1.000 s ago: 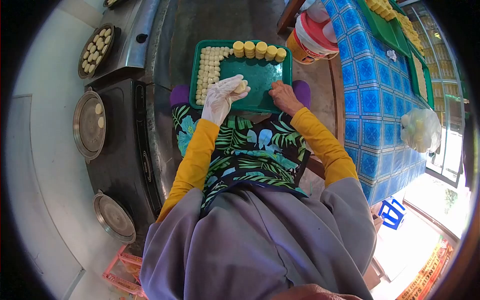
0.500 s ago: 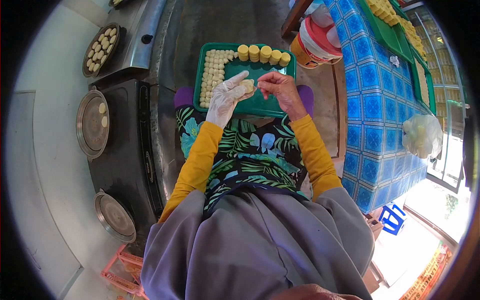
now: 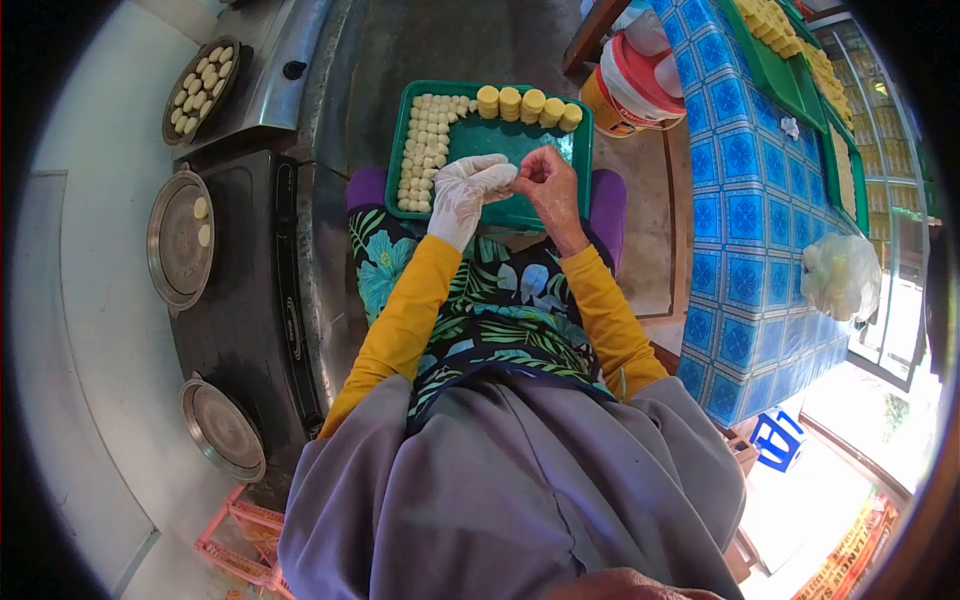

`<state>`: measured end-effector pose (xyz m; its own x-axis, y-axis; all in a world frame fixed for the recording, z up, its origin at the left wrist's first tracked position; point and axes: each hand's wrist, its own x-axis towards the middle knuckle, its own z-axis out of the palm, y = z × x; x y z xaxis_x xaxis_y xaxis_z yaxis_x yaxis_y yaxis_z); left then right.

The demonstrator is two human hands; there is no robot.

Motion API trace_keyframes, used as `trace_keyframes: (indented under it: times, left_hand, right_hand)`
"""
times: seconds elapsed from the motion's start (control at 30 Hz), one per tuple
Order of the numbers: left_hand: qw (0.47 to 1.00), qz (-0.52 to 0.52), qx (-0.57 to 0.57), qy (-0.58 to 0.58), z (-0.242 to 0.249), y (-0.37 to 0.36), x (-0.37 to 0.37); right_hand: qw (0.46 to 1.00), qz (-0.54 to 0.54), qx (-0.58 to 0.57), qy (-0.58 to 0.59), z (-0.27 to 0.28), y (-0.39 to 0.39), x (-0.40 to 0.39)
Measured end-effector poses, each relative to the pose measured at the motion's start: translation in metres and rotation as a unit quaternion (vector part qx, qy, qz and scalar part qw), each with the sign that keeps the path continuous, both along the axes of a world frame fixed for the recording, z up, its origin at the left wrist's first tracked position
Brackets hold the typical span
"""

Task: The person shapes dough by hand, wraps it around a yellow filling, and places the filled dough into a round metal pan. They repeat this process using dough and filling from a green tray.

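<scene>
My left hand (image 3: 470,188), in a thin whitish glove, is closed above the green tray (image 3: 585,185). Its fingers hide the pale lump of dough that showed in it half a second ago. My bare right hand (image 3: 549,185) meets the gloved fingertips with thumb and forefinger pinched together; whatever is between them is too small to make out. Rows of small pale dough balls (image 3: 428,135) fill the tray's left side. Short stacks of yellow discs (image 3: 510,103) line its far edge. The tray rests on my lap.
At left, a black stove (image 3: 245,220) carries a round pan (image 3: 180,265) with two pale discs. Another pan (image 3: 212,110) beyond it is full of pale rounds. A red-lidded bucket (image 3: 640,75) and a blue-clothed table (image 3: 735,250) with a plastic bag (image 3: 840,277) are at right.
My left hand has closed its fingers over the dough lump and turned knuckles up. My right hand has drawn closer in, its pinch now against the left fingertips.
</scene>
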<state>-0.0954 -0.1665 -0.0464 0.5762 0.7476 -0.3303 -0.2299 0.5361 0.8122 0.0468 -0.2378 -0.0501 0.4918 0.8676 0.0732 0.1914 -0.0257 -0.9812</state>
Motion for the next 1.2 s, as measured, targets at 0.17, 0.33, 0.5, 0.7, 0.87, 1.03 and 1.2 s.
trace_keyframes:
  times: [0.17,0.33,0.5,0.7,0.87,1.03,1.2]
  left_hand:
    - [0.997,0.028,-0.050,-0.045,-0.001,-0.001,0.004]
    - [0.989,-0.002,-0.088,-0.121,0.003,-0.005,0.004]
    - [0.997,-0.040,0.002,-0.062,0.009,0.000,-0.002]
    - [0.995,-0.070,0.052,-0.055,0.018,-0.002,-0.006]
    - [0.980,-0.063,-0.070,-0.176,0.017,0.005,-0.015]
    - [0.963,-0.039,-0.153,-0.217,0.009,0.004,-0.017]
    - [0.985,-0.053,-0.079,-0.146,0.013,0.005,-0.013]
  right_hand:
    - [0.988,-0.016,-0.036,0.148,0.010,-0.011,-0.002]
    - [0.977,-0.013,-0.012,0.212,0.002,-0.017,0.002]
    - [0.947,0.068,0.040,0.311,0.006,-0.023,0.009]
    - [0.984,0.095,0.040,0.147,0.013,-0.014,0.007]
    - [0.993,0.099,0.067,0.009,0.020,-0.008,0.006]
    - [0.979,0.124,0.064,0.150,0.026,-0.002,0.002]
    - [0.901,0.130,-0.032,0.412,0.021,0.005,0.006]
